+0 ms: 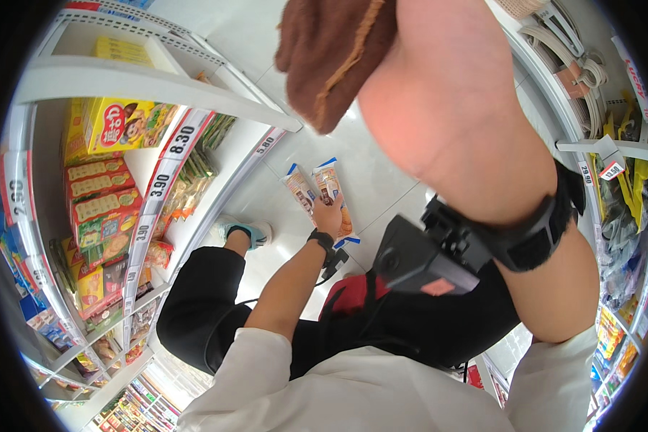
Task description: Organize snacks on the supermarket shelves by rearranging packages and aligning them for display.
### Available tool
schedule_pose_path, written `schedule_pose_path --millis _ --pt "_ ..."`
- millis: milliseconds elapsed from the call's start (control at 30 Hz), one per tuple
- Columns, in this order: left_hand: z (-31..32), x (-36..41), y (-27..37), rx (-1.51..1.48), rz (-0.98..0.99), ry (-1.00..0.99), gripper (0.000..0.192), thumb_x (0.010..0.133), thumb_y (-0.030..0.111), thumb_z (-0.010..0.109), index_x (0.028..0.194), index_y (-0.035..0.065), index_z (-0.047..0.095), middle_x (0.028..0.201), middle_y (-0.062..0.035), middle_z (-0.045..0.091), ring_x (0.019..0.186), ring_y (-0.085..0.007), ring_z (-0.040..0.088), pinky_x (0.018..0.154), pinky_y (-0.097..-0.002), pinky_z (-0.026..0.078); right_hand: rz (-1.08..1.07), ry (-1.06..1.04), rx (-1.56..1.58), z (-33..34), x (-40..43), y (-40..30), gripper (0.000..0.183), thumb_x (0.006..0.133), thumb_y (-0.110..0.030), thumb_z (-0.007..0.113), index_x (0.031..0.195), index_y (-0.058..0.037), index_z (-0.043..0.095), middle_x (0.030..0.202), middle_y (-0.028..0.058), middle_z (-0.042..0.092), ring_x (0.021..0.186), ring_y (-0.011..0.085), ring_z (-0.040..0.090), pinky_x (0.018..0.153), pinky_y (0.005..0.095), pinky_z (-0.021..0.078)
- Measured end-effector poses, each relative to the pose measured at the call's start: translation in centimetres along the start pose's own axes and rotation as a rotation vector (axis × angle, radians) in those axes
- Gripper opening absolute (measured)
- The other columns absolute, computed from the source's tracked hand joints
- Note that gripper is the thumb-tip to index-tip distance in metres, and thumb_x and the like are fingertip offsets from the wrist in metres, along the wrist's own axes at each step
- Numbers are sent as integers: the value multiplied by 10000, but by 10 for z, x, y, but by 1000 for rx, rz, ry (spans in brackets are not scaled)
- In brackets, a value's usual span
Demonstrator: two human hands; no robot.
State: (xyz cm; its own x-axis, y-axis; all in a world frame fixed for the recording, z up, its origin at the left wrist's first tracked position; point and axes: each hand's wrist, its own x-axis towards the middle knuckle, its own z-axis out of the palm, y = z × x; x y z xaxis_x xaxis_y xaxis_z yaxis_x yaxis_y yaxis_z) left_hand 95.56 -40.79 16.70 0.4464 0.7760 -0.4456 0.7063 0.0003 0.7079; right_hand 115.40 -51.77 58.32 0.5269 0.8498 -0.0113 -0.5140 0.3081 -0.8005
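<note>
My left hand is closed around two long plastic-wrapped snack packs, the left pack and the right pack. Both have blue ends and spread apart slightly beyond my fingers; whether they touch the floor is unclear. A dark band with a small device sits at my left wrist. My right hand is raised very close to the camera, blurred, its fingers outside the picture. Brown fuzzy fabric with a tan seam adjoins it; I cannot tell whether the hand grips it. A black camera unit is strapped to my right wrist.
White shelving with boxed and bagged snacks and price tags runs along my left. On my right, another shelf holds cables and bagged goods. Pale floor tiles lie between. My left shoe stands beside the left shelf.
</note>
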Motion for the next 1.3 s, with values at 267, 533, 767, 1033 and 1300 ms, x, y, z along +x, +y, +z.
schedule_pose_path --millis 267,533,767,1033,1300 --pt "48 19 26 393 -136 280 581 781 432 711 1112 -11 532 1142 -209 569 1092 -394 546 922 -484 454 8 77 103 -33 -18 -6 317 957 -336 480 818 -53 521 634 93 541 555 195 507 511 325 395" --pt "55 43 35 343 -212 244 533 824 358 696 1153 -2 481 1190 -194 509 1109 -384 510 937 -477 433 16 164 223 -19 3 -10 303 965 -346 479 840 -72 512 660 91 550 584 204 520 557 336 420" --pt "6 33 61 -106 -225 340 313 854 246 671 987 20 498 950 -101 504 888 -257 501 795 -379 444 -24 194 343 35 37 -6 292 972 -356 479 860 -88 505 683 89 557 609 212 533 598 346 442" --pt "-187 -134 165 -342 451 119 180 891 96 598 1055 29 567 952 -71 581 885 -157 560 775 -298 479 -5 287 329 140 -8 -22 329 961 -392 524 1123 -106 510 962 66 568 863 221 566 777 392 469" --pt "-462 -306 343 46 1111 357 106 867 39 602 972 33 592 897 -69 600 861 -159 581 790 -305 462 -8 234 278 163 -45 -29 358 969 -385 510 1180 -96 505 1030 47 558 954 219 561 860 387 460"
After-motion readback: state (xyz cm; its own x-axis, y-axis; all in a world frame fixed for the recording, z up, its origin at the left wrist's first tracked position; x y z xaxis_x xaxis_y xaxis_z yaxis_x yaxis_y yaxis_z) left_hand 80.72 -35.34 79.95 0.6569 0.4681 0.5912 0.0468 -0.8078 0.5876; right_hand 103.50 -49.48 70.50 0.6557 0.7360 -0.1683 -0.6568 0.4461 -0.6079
